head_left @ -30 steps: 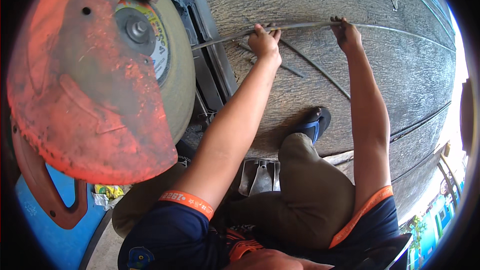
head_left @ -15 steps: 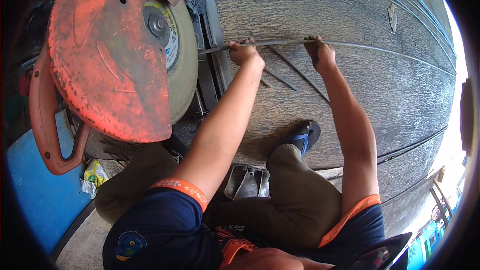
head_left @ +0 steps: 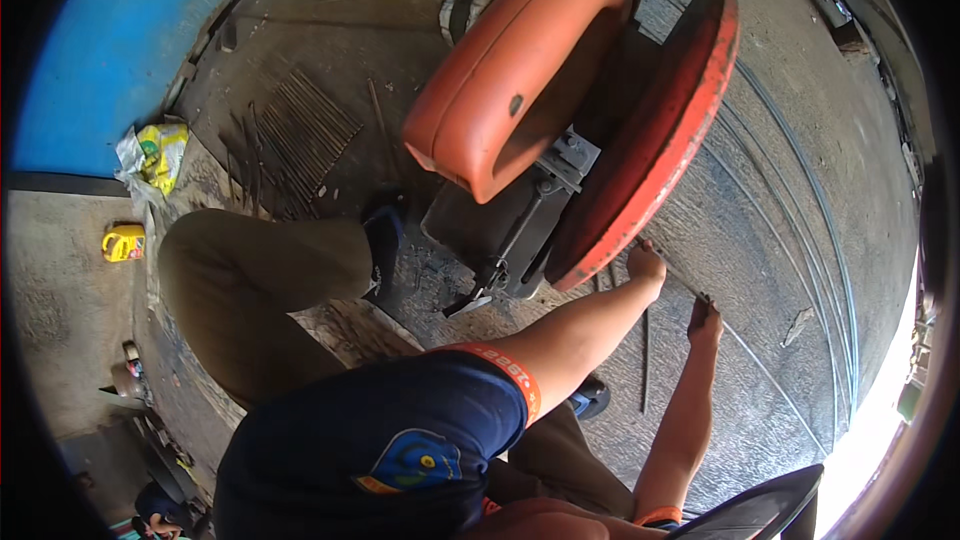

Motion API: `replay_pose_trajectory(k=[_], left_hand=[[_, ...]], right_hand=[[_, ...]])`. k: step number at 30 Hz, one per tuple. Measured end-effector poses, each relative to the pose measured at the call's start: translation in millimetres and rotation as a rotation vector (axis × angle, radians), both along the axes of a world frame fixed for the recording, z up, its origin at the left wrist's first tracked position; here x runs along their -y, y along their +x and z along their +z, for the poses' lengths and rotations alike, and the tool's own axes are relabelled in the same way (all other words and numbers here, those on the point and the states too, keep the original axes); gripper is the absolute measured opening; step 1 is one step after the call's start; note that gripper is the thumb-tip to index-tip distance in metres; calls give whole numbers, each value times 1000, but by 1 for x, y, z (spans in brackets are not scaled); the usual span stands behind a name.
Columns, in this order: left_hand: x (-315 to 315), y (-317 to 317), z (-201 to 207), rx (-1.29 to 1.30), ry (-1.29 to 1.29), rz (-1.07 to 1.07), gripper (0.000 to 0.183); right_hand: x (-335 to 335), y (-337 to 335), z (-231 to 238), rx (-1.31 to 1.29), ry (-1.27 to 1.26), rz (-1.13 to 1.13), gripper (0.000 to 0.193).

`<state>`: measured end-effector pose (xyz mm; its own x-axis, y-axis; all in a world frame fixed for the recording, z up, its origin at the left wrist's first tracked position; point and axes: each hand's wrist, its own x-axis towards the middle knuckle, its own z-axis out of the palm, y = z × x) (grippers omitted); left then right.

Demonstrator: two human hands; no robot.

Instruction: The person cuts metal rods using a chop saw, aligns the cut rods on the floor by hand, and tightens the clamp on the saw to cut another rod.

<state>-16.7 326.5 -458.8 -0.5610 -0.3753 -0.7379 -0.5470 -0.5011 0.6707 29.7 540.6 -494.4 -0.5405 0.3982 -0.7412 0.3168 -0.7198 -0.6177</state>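
A thin metal rod [head_left: 766, 371] runs slantwise across the floor, right of the cut-off saw's red disc guard [head_left: 668, 175]. My left hand [head_left: 647, 264] is closed around it close to the guard's lower edge. Farther along the same rod, my right hand [head_left: 705, 322] is also closed on it. The saw's thick orange-red handle [head_left: 520, 70] stands over its dark metal base [head_left: 470, 225], with nobody's hand on it. From this angle the guard hides the blade and the rod's far end. A short dark bar [head_left: 645, 365] lies on the floor below my left hand.
Several long rods [head_left: 800, 220] curve across the floor at the right. Many short cut rods [head_left: 300, 130] lie together left of the saw. A blue panel [head_left: 110, 50], a yellow packet [head_left: 160, 157] and a yellow container [head_left: 123, 243] are at the left. My sandalled feet flank the saw base.
My view has swung left, so the saw now appears more central and is seen from its handle side. Both hands stay on the rod and appear lower in the picture.
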Motion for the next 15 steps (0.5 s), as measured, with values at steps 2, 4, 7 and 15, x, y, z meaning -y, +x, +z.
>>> replay_pose_trajectory(k=[2,4,7,15], left_hand=[[-22,16,22,153,-316,-71,40],[-9,13,21,157,-302,0,40],[20,2,18,119,-700,65,39],[29,0,49,84,-225,86,42]], right_hand=[[-22,20,8,115,59,-50,28],[10,15,22,121,79,-10,30],[65,-8,37,112,46,30,30],[57,4,32,86,53,17,31]])
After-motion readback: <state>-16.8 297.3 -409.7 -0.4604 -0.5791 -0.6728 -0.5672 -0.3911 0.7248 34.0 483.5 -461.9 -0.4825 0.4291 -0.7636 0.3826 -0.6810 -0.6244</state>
